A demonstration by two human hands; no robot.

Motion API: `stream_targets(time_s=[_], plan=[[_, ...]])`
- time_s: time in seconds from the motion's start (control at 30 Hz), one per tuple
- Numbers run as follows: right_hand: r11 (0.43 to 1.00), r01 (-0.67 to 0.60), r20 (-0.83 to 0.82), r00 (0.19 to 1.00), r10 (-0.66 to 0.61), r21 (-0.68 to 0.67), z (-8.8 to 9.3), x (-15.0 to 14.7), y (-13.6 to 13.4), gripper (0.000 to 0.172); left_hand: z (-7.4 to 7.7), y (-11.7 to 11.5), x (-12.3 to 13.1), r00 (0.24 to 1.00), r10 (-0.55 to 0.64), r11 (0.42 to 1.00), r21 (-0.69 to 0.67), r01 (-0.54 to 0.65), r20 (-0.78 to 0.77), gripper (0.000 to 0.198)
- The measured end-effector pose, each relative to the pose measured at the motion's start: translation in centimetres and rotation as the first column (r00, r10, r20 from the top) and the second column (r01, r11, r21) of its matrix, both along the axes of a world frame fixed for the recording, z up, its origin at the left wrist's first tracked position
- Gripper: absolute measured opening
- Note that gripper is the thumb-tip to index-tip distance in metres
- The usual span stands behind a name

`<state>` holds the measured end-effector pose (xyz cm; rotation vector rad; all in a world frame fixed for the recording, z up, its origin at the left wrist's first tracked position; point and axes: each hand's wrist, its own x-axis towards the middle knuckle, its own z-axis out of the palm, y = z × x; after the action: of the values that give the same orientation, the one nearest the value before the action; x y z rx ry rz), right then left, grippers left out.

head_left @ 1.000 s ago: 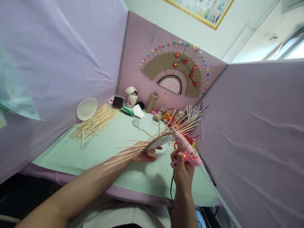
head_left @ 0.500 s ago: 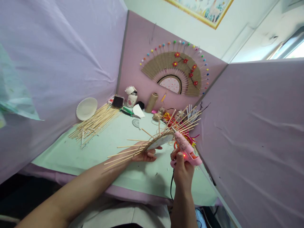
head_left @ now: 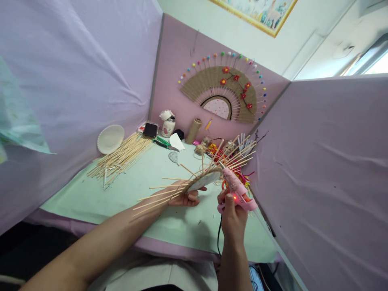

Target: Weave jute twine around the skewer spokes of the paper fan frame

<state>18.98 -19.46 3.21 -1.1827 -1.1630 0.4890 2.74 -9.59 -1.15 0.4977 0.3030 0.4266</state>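
My left hand [head_left: 185, 197] grips a half-made fan [head_left: 203, 180], a pale paper disc with wooden skewers fanning out of it and twine round its rim, held above the green table mat [head_left: 133, 194]. My right hand [head_left: 233, 218] is closed round a pink hot glue gun [head_left: 238, 190] with a red light lit. The gun's nozzle touches the fan's right edge, near the base of the skewers. The gun's black cord hangs down below my right wrist.
A pile of loose skewers [head_left: 123, 157] and a white paper plate [head_left: 110, 138] lie at the left. At the back stand a jar [head_left: 168, 125], a twine spool [head_left: 194, 130], green pliers [head_left: 165, 143] and coloured scraps. A finished fan [head_left: 222, 93] hangs on the purple partition.
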Motion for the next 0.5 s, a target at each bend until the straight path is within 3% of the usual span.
stream_targets(time_s=[0.2, 0.5], plan=[[1.0, 0.015, -0.01, 1.0, -0.015, -0.025, 0.3, -0.1, 0.0, 0.037, -0.2, 0.2, 0.1, 1.0, 0.015, 1.0, 0.004, -0.015, -0.018, 0.027], [0.996, 0.079, -0.04, 0.996, -0.078, 0.031, -0.1, 0.0, 0.2, 0.039, 1.0, -0.9, -0.3, 0.999, 0.04, 0.999, 0.008, -0.04, -0.015, 0.026]])
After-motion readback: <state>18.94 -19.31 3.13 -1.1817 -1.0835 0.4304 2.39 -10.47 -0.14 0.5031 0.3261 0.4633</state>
